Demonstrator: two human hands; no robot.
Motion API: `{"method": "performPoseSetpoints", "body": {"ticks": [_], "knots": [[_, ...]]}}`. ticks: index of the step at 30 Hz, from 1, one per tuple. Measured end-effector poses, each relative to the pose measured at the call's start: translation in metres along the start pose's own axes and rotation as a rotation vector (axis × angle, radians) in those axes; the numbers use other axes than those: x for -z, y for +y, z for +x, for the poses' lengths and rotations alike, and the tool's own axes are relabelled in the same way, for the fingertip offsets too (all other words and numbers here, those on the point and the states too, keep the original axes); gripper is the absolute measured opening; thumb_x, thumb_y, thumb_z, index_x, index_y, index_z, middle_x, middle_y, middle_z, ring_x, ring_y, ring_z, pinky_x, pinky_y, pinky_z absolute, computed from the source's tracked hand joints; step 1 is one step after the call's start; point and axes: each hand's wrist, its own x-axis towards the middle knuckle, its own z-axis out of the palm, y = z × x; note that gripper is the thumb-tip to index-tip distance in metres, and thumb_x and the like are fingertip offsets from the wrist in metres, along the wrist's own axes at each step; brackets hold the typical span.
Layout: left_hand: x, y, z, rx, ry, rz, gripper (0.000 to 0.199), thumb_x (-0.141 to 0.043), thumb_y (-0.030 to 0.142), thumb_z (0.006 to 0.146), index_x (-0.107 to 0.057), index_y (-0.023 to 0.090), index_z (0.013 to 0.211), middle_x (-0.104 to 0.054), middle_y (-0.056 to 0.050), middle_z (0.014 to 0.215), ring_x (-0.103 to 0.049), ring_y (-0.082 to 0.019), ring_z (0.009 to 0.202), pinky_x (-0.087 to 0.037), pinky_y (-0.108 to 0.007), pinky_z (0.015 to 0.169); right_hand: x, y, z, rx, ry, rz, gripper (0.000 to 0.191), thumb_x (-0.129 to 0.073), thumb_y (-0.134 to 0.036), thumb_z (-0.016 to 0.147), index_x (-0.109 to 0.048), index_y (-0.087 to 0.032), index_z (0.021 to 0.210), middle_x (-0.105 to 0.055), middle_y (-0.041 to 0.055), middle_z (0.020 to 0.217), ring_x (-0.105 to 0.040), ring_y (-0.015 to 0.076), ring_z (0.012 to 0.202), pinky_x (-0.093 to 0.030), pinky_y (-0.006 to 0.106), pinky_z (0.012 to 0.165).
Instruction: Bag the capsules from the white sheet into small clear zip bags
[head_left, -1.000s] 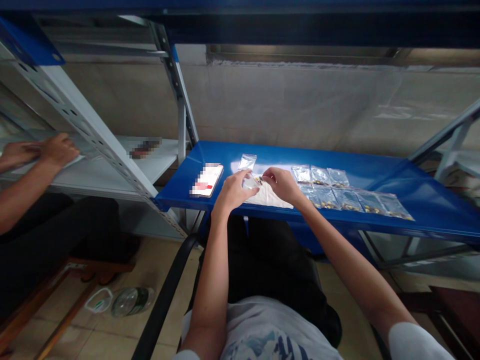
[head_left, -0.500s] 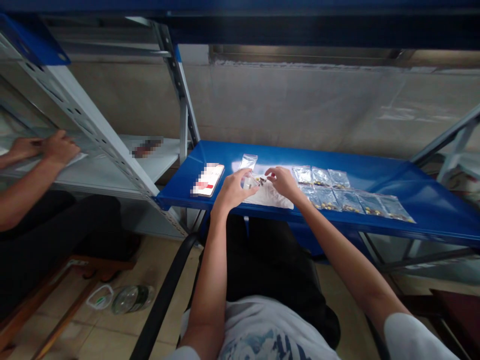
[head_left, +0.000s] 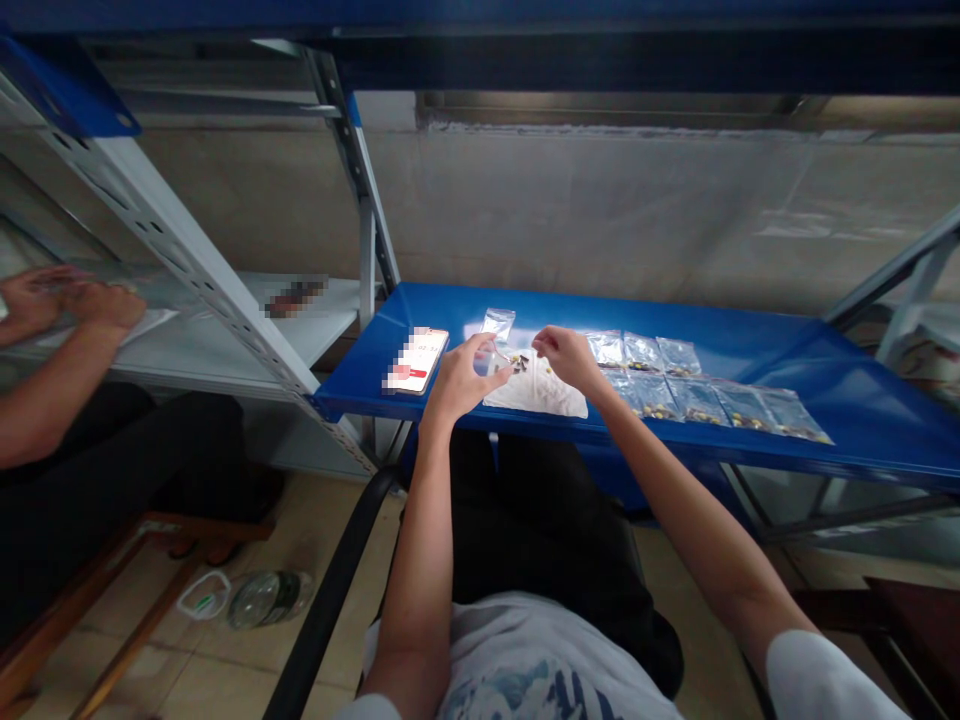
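Observation:
My left hand (head_left: 463, 378) curves over the left side of a white cloth (head_left: 536, 397). Its thumb and fingers hold what looks like a small clear plastic bag (head_left: 500, 357), partly hidden by the hand. Just right of it, a little heap of small dark and yellow pieces (head_left: 520, 362) lies on the cloth. My right hand (head_left: 568, 358) hovers over the cloth's right side, fingertips pinched together; whatever they hold is too small to tell. One yellow piece (head_left: 548, 370) shows below those fingertips. Another clear zip bag (head_left: 497, 322) lies behind my left hand.
Clear zip bags with yellow and dark pieces (head_left: 705, 402) lie in two rows at right on the blue shelf (head_left: 847, 400). A phone (head_left: 422, 360) lies at left. Beyond a metal post (head_left: 172, 240), another person's hands (head_left: 97, 305) work. A blue shelf (head_left: 600, 60) hangs overhead.
My right hand has shifted slightly up and away from the heap, uncovering a yellow piece on the cloth. My left hand stays nearly in place. The other person's hands moved left.

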Motion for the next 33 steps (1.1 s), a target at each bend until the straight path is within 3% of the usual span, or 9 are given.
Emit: {"method": "performPoseSetpoints", "body": {"ticks": [6,10,16,22,26,33], "knots": [[-0.005,0.011,0.0,-0.006,-0.029,-0.022,0.054,-0.081,0.038,0.085,-0.064,0.02,0.134,-0.077,-0.009,0.117,-0.073,-0.025,0.11,-0.058,-0.035,0.094,0.015,-0.037,-0.001,0.136,-0.072,0.186,0.019,-0.064,-0.031,0.09,-0.077,-0.019,0.083,-0.074,0.0034,0.074,-0.059,0.0169,0.068,-0.038,0.027,0.063],[-0.007,0.014,0.0,0.01,-0.036,-0.055,0.052,-0.08,0.039,0.087,-0.065,0.02,0.132,-0.078,-0.009,0.114,-0.074,-0.024,0.106,-0.06,-0.033,0.09,0.014,-0.045,-0.002,0.171,-0.081,0.213,0.019,-0.064,-0.032,0.09,-0.077,-0.019,0.084,-0.074,0.0037,0.075,-0.059,0.0172,0.069,-0.038,0.028,0.065],[-0.006,0.007,0.001,0.02,-0.024,-0.077,0.055,-0.08,0.046,0.086,-0.066,0.021,0.133,-0.078,-0.007,0.111,-0.075,-0.023,0.103,-0.06,-0.033,0.091,0.011,-0.033,0.002,0.197,-0.009,0.221,0.019,-0.061,-0.029,0.093,-0.077,-0.019,0.093,-0.077,0.0051,0.087,-0.063,0.0181,0.076,-0.042,0.028,0.069],[-0.003,0.0,0.0,0.043,0.008,-0.073,0.055,-0.08,0.045,0.085,-0.067,0.023,0.133,-0.078,-0.006,0.118,-0.074,-0.022,0.104,-0.06,-0.034,0.092,-0.011,-0.007,0.006,0.11,-0.105,-0.131,0.016,-0.065,-0.013,0.09,-0.08,-0.018,0.092,-0.076,0.009,0.091,-0.064,0.0203,0.079,-0.043,0.029,0.076],[-0.001,-0.006,0.0,0.066,0.021,-0.069,0.056,-0.08,0.046,0.085,-0.066,0.023,0.134,-0.077,-0.007,0.12,-0.074,-0.024,0.106,-0.061,-0.035,0.092,-0.023,0.002,0.003,0.129,-0.131,-0.212,0.017,-0.065,-0.016,0.094,-0.082,-0.018,0.096,-0.073,0.0117,0.099,-0.064,0.0214,0.086,-0.042,0.029,0.079],[-0.001,-0.015,0.0,0.051,0.047,-0.038,0.057,-0.076,0.05,0.089,-0.065,0.021,0.137,-0.078,-0.008,0.119,-0.074,-0.023,0.107,-0.059,-0.036,0.094,-0.028,0.0,0.005,0.143,-0.157,-0.255,0.014,-0.069,-0.023,0.093,-0.08,-0.016,0.096,-0.072,0.0107,0.093,-0.063,0.0218,0.086,-0.041,0.028,0.077]]}}
